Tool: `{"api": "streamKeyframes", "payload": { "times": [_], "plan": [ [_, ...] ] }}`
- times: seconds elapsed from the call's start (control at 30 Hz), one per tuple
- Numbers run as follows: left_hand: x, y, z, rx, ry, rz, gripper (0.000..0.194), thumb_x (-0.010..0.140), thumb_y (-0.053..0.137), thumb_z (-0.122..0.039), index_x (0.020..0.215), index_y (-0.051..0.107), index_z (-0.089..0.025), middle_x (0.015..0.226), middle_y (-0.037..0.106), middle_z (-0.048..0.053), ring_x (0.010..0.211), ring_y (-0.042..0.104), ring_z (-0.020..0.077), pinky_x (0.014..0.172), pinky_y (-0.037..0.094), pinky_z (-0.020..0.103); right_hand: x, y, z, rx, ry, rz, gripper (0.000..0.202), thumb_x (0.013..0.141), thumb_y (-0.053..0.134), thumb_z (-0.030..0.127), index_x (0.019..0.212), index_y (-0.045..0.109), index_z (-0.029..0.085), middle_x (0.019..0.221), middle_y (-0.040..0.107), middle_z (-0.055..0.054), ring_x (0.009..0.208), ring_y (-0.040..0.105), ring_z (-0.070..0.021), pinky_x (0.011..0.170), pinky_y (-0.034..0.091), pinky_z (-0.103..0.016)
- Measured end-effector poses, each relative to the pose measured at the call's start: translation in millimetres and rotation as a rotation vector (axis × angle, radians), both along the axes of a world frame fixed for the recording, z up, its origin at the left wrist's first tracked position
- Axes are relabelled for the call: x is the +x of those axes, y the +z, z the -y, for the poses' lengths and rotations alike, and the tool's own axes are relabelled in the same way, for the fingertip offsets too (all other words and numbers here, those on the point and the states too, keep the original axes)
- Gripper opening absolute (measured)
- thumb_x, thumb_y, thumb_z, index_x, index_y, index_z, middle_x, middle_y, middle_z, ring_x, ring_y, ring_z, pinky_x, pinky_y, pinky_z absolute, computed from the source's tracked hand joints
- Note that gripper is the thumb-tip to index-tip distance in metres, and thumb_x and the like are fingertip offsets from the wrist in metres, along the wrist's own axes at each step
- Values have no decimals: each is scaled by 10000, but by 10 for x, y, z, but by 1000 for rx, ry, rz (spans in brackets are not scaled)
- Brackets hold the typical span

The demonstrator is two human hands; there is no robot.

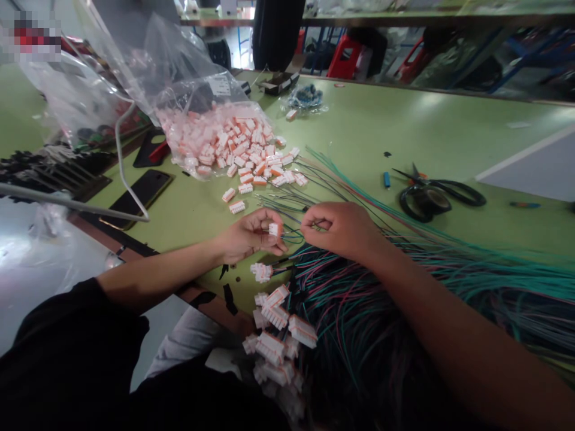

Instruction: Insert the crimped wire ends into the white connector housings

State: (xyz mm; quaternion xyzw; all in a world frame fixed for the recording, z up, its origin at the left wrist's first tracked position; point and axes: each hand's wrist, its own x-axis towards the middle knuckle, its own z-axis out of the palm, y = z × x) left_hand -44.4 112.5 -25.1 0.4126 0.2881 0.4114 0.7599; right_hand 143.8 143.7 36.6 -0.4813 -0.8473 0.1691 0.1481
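Between its thumb and fingers, my left hand (251, 235) holds a small white and orange connector (274, 230) with a few thin wires running out of its right side. Just right of it, my right hand (339, 227) pinches a thin wire (294, 231) close to the connector. Loose connectors (242, 146) spill from a clear plastic bag (179, 78) behind my left hand. Wired connectors (274, 347) hang in a cluster at the table's front edge. Below my right forearm spreads a large bundle of green, red and dark wires (345, 293).
Black-handled scissors (458, 190) and a roll of black tape (431, 202) lie at the right on the green table (368, 126). A phone (139, 197) rests at the left, near a bent metal rod (119, 143). Farther back is a small bag of blue items (306, 97).
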Motion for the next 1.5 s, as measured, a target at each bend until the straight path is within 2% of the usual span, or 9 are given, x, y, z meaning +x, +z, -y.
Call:
{"api": "streamKeyframes", "payload": {
  "times": [0.3, 0.5, 0.83, 1.03, 1.17, 1.3, 1.5],
  "plan": [
    [-3, -6, -2, -3, 23, -35, 286, 679, 673, -61, 884, 501, -162, 705, 618, -41, 679, 666, 113, 639, 540, 220, -23, -121, 31, 139, 144, 88, 176, 708, 479, 216, 676, 651, 206, 667, 638, -3, 654, 537, -130, 565, 304, -247],
    [-1, 9, -4, -49, 23, -20, 286, 674, 687, -77, 886, 513, -154, 675, 628, -44, 653, 669, 105, 599, 536, 187, -36, -207, 6, 213, 221, 2, 156, 713, 476, 181, 625, 603, 198, 650, 622, -13, 696, 528, -143, 608, 331, -257],
    [-1, 32, 8, -132, -37, -47, 294, 681, 710, -142, 908, 525, -127, 628, 648, -16, 567, 649, 98, 495, 490, 151, -77, -252, 47, 404, 379, 80, 201, 734, 436, 145, 595, 574, 189, 593, 570, -11, 655, 466, -140, 571, 275, -265],
    [-10, -37, -2, -168, -33, -39, 293, 666, 735, -167, 878, 539, -121, 623, 652, -11, 538, 641, 88, 484, 488, 143, -134, -249, 161, 319, 351, 234, 242, 783, 416, 153, 627, 600, 175, 596, 577, -47, 637, 459, -153, 565, 261, -287],
    [-1, -5, 9, -169, -45, -69, 277, 680, 723, -150, 886, 539, -121, 631, 656, -9, 556, 647, 93, 498, 497, 151, -121, -224, 134, 174, 245, 153, 179, 740, 453, 183, 650, 608, 181, 640, 601, -37, 638, 476, -143, 567, 278, -265],
    [16, 39, 32, -165, -77, -86, 295, 675, 734, -162, 897, 542, -122, 628, 658, -6, 570, 652, 102, 512, 504, 163, -94, -201, 92, 31, 202, 57, 146, 692, 475, 214, 661, 613, 178, 582, 566, -5, 555, 444, -110, 542, 278, -237],
    [21, 8, 49, -160, -81, -138, 407, 620, 793, -242, 917, 549, -107, 609, 668, 10, 547, 648, 107, 514, 514, 176, -169, -242, 205, 115, 221, 153, 203, 701, 454, 196, 610, 633, 161, 610, 618, -52, 580, 460, -130, 555, 261, -266]
  ]
}}
